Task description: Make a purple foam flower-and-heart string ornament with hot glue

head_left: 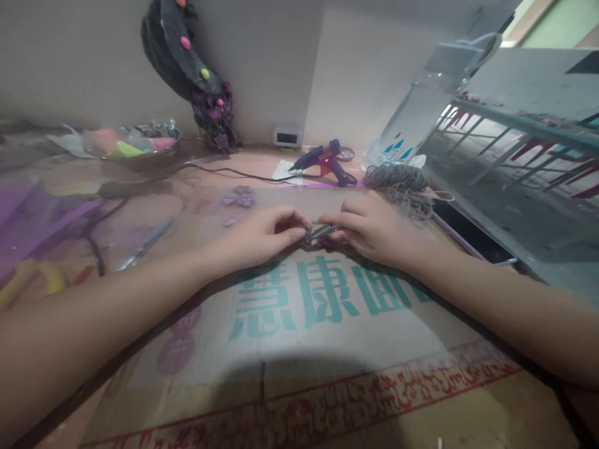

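Bridging left hand [264, 234] and right hand [369, 223]: small grey-and-purple piece [322, 232], long axis roughly side to side; each hand pinched closed on its nearer end.

Small grey-and-purple piece [322, 233], material unclear, roughly horizontal, partly covered; held between left hand [271, 232] and right hand [369, 224].

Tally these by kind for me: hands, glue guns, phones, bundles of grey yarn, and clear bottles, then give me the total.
Hands: 2 (left hand, right hand)
Glue gun: 1
Phone: 1
Grey yarn bundle: 1
Clear bottle: 1
Total: 6
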The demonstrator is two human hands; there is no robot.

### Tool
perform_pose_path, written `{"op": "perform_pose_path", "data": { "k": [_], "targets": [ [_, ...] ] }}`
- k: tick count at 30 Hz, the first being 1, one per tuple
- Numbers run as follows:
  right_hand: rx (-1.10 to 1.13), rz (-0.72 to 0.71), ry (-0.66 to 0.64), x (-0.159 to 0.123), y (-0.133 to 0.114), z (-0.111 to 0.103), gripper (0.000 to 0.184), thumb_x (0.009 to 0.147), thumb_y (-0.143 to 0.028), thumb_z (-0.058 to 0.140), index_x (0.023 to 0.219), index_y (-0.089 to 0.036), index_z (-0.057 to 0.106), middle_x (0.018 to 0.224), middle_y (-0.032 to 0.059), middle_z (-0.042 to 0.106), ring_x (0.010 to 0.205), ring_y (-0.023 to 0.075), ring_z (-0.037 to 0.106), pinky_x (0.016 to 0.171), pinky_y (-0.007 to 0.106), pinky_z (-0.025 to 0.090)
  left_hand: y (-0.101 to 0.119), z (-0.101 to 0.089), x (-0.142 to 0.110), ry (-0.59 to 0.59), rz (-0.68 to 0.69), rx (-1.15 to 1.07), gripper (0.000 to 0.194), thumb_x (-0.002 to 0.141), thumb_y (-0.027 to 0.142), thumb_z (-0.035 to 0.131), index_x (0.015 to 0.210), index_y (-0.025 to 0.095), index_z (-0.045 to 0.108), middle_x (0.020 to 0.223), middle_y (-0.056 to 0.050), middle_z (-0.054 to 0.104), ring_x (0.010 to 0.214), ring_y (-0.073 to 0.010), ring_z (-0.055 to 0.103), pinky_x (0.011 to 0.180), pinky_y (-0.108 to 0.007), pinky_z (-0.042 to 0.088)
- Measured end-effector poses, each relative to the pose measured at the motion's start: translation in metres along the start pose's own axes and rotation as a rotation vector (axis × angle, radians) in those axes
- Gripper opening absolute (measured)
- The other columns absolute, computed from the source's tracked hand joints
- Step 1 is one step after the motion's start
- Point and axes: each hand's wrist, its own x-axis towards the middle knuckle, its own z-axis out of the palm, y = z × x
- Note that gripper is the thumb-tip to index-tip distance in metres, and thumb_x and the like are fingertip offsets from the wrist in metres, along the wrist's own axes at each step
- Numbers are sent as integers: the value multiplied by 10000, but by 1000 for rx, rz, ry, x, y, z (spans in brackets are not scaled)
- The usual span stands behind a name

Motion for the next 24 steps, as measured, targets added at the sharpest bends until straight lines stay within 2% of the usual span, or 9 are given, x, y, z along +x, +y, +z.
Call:
{"op": "perform_pose_path", "data": {
  "k": [24],
  "targets": [
    [17,-22,5,-1,0,1,339,1020,-367,455,1134,-175,709,760,54,585,737,206,510,688,329,309,0,-1,1,-16,-4,-3,193,913,302,542,1009,192,667,962,-25,727,857,-176,652,802,-301,485]
  ]
}}
